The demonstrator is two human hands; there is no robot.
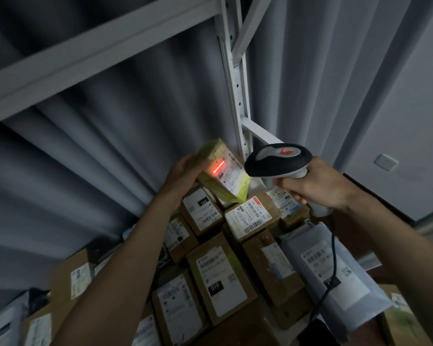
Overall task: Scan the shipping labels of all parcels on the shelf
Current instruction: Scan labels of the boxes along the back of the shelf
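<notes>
My left hand holds a small yellow-green parcel lifted above the pile, its white shipping label turned towards me. My right hand grips the handle of a black and grey barcode scanner just right of the parcel. The scanner's red line lies across the upper left of the label. Below both hands, several brown cardboard parcels with white labels lie packed on the shelf.
A white metal shelf upright and a beam stand behind the parcel, with grey curtain beyond. The scanner's black cable hangs over a pale plastic mailer bag at the right. More bags and boxes lie at the lower left.
</notes>
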